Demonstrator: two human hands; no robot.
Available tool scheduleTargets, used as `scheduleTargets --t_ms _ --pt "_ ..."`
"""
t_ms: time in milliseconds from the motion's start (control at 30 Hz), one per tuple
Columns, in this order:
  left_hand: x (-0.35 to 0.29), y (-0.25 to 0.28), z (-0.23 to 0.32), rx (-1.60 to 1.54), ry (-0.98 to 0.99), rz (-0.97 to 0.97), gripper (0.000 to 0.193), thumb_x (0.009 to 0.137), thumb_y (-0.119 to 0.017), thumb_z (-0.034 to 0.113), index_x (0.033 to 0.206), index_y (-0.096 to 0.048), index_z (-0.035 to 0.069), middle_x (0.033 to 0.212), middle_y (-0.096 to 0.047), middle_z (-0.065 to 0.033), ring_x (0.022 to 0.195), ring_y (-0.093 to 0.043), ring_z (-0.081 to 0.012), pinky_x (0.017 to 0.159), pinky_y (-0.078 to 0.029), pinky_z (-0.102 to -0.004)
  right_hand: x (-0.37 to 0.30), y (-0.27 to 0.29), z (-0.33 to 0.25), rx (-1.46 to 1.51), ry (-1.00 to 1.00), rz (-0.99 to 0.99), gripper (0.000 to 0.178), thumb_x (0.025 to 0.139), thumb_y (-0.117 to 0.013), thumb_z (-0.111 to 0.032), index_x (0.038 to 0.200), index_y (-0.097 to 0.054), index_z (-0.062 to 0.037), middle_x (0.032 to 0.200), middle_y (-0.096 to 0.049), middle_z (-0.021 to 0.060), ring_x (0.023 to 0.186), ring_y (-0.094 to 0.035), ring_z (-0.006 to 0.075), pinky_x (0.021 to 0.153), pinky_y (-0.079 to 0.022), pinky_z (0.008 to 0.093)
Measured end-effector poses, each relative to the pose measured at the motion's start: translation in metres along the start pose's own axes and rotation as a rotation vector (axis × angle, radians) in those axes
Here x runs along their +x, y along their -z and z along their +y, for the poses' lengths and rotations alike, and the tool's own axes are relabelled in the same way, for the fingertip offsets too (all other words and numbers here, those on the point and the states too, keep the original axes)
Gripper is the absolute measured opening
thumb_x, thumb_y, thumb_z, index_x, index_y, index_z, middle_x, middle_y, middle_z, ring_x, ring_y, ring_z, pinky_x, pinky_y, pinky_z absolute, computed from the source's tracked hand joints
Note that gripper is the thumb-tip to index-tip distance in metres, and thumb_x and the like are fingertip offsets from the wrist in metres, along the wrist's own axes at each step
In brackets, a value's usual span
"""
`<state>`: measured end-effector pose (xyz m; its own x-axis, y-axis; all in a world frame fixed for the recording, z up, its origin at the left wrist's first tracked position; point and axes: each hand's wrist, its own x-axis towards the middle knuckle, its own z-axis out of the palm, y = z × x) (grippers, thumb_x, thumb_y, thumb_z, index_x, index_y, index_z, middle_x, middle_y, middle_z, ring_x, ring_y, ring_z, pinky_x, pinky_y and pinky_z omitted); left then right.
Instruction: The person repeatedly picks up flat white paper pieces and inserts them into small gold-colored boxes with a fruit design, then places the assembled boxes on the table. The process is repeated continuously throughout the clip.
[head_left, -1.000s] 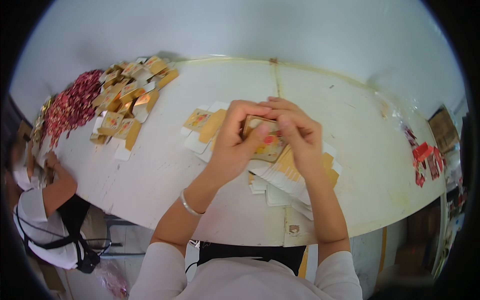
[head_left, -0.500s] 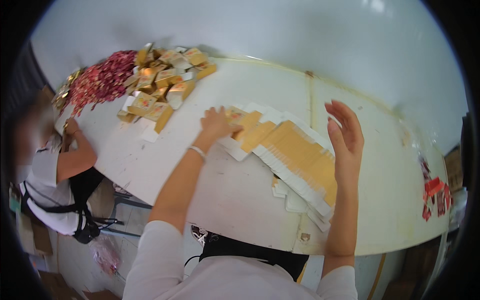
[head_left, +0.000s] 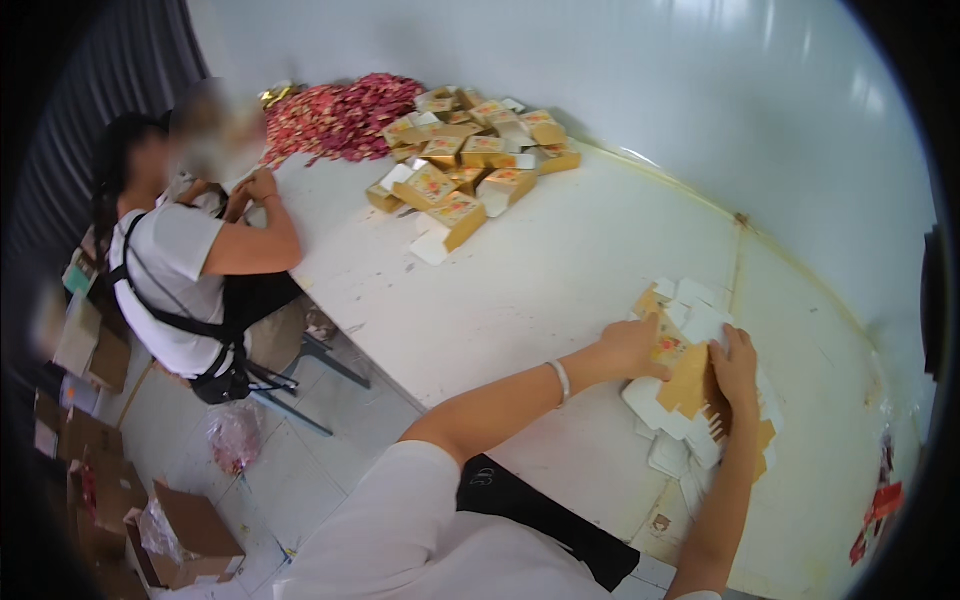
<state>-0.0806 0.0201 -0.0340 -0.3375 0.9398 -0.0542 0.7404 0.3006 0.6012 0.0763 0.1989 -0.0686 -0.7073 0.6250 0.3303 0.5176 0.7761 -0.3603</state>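
A fanned pile of flat gold and white cartons (head_left: 690, 395) lies on the table in front of me, several overlapping. My left hand (head_left: 637, 348) grips the left edge of a floral-printed flat carton (head_left: 667, 345) on top, its thumb lying on the carton's face. On the opposite side, my right hand (head_left: 737, 372) has its fingers bent against the right edge of the cartons. My right forearm covers part of the pile.
Formed gold boxes (head_left: 470, 155) are heaped at the far side of the white table (head_left: 480, 310), beside a mound of red packets (head_left: 345, 115). A seated co-worker (head_left: 190, 250) is at the left. Cardboard boxes (head_left: 185, 535) stand on the floor; red packets (head_left: 880, 505) lie far right.
The view has turned left, so the pile now appears further right. My right hand has come down from above onto the cartons' right edge; my left hand stays at their left end.
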Motion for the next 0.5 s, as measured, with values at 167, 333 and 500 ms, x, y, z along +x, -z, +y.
scheduleTargets --t_ms 167,333,500 --pt "-0.003 0.063 0.005 -0.434 -0.119 -0.154 0.057 0.069 -0.070 0.032 0.109 -0.042 0.003 0.087 -0.059 -0.0180 0.080 -0.059 -0.0310 0.067 -0.047 -0.0376 0.000 0.045 -0.038 0.181 0.070 0.336 0.035 0.085 -0.054 -0.015 0.116 -0.048 0.0003 0.115 -0.049 0.0190 0.111 -0.044 0.0324 0.096 -0.032 0.0379" --pt "-0.024 0.069 0.051 -0.411 -0.495 0.244 0.031 0.080 -0.059 0.024 0.098 -0.043 0.005 0.077 -0.056 -0.0182 0.078 -0.057 -0.0330 0.060 -0.044 -0.0382 -0.016 0.082 -0.103 0.337 0.223 0.545 0.018 0.087 -0.051 -0.010 0.102 -0.052 0.0015 0.097 -0.054 0.0087 0.091 -0.050 0.0194 0.083 -0.038 0.0293" --pt "-0.041 0.065 0.074 -0.398 -0.526 0.153 0.026 0.082 -0.056 0.023 0.096 -0.042 0.006 0.080 -0.058 -0.0165 0.079 -0.056 -0.0342 0.064 -0.043 -0.0405 -0.019 0.085 -0.099 0.913 0.019 0.511 0.011 0.087 -0.051 -0.008 0.092 -0.054 0.0006 0.089 -0.052 0.0053 0.078 -0.045 0.0117 0.073 -0.037 0.0232"
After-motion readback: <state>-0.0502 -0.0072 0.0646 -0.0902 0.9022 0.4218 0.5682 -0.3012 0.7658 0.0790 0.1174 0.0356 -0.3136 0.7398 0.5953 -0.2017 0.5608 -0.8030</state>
